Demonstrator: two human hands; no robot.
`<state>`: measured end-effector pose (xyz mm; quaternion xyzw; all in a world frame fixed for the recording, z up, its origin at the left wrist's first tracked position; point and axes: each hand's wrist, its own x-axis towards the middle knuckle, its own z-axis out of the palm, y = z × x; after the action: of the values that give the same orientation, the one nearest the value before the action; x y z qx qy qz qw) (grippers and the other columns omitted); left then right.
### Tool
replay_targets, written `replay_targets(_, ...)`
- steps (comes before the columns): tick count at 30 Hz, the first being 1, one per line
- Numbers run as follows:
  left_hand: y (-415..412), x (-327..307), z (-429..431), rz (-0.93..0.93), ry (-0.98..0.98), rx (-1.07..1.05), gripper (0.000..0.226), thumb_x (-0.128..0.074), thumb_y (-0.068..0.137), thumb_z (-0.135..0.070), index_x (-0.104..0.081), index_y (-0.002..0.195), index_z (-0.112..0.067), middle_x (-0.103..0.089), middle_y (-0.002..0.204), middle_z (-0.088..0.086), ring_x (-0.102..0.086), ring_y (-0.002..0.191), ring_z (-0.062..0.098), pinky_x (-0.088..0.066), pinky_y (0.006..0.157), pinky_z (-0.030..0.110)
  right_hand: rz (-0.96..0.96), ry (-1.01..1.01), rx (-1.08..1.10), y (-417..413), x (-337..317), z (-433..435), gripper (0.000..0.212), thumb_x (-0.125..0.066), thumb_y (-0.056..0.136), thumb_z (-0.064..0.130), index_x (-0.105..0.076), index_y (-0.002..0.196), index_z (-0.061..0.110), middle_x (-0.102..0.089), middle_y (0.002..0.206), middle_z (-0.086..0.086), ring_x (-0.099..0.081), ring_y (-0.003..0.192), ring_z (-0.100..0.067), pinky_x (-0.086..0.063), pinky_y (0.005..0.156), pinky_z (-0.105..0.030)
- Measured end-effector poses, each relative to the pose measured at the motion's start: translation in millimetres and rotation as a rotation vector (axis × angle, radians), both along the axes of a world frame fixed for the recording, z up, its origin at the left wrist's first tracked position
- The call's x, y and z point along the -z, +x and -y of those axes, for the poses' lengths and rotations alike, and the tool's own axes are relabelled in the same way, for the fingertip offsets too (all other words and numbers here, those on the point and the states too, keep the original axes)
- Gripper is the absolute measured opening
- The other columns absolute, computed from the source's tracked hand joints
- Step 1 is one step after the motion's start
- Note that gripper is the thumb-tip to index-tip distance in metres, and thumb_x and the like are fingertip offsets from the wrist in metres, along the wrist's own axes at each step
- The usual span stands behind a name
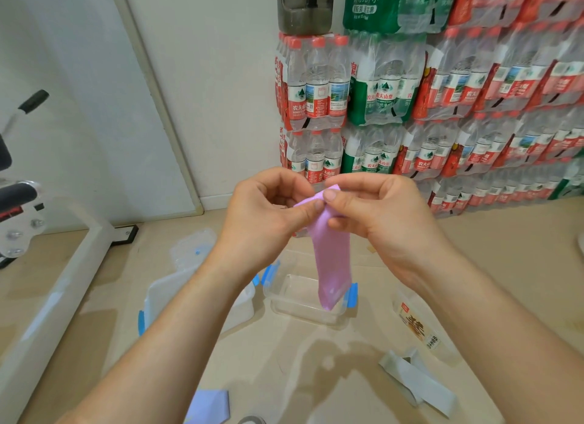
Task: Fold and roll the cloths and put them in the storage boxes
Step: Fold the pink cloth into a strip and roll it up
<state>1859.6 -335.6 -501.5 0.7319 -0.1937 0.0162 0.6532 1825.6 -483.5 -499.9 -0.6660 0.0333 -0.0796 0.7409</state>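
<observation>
Both hands pinch the top end of a folded pink cloth (331, 256) in mid-air: the left hand (271, 208) grips it from the left, the right hand (373, 208) from the right. The cloth hangs down over an open clear storage box (295, 300) with blue clips. A grey cloth (417, 381) lies near right, a lavender cloth (210, 406) near centre.

Left hand (268, 202), right hand (376, 205) raised together, fingers (354, 180) pinching pink cloth (331, 259).
</observation>
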Motion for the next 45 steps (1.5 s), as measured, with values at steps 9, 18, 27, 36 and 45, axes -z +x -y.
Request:
replay_targets(9,-2,-18,-21,-0.033,0.248,0.419,0.066,-0.078,0.066,0.007,-0.061,0.122,-0.024,-0.064,0.113,-0.006,-0.06,0.08,0.004,-0.052,0.072,0.022,-0.032,0.094,-0.184,-3,-9,10,0.055,-0.071,0.068,0.005,-0.057,0.121,0.008,-0.072,0.08,-0.015,-0.066,0.066,-0.017,-0.052,0.055,-0.022)
replay_targets(18,-5,-22,-23,-0.028,0.225,0.468,0.056,-0.08,0.057,-0.001,-0.068,0.109,-0.02,-0.07,0.1,0.002,-0.061,0.088,0.027,-0.054,0.076,0.036,-0.08,0.092,-0.327,-6,-12,16,0.061,-0.071,0.065,0.007,-0.054,0.124,0.012,-0.071,0.074,-0.01,-0.064,0.063,-0.016,-0.051,0.052,-0.021)
replay_targets(27,-7,-24,-22,0.109,0.52,0.294,0.063,-0.089,0.052,-0.003,-0.067,0.102,-0.036,-0.067,0.085,-0.011,-0.059,0.074,0.016,-0.056,0.077,0.032,-0.139,-0.181,-0.356,-6,-9,15,0.033,-0.074,0.072,0.019,-0.068,0.104,0.014,-0.075,0.08,-0.007,-0.066,0.068,-0.009,-0.05,0.058,-0.022)
replay_targets(36,-7,-24,-21,0.099,0.453,0.305,0.071,-0.082,0.066,0.001,-0.058,0.119,-0.04,-0.062,0.11,-0.014,-0.061,0.088,0.018,-0.056,0.079,0.026,-0.057,-0.129,-0.187,-3,-3,10,0.027,-0.072,0.08,0.006,-0.066,0.106,0.01,-0.075,0.084,-0.016,-0.067,0.072,-0.018,-0.054,0.062,-0.023)
replay_targets(45,0,-15,-15,-0.078,0.224,0.149,0.016,-0.069,0.077,-0.023,-0.072,0.09,-0.014,-0.074,0.077,0.013,-0.066,0.067,0.014,-0.056,0.063,0.022,-0.016,0.01,-0.093,-3,-2,2,0.016,-0.07,0.08,-0.002,-0.066,0.094,0.004,-0.074,0.083,-0.016,-0.071,0.077,-0.023,-0.059,0.067,-0.026)
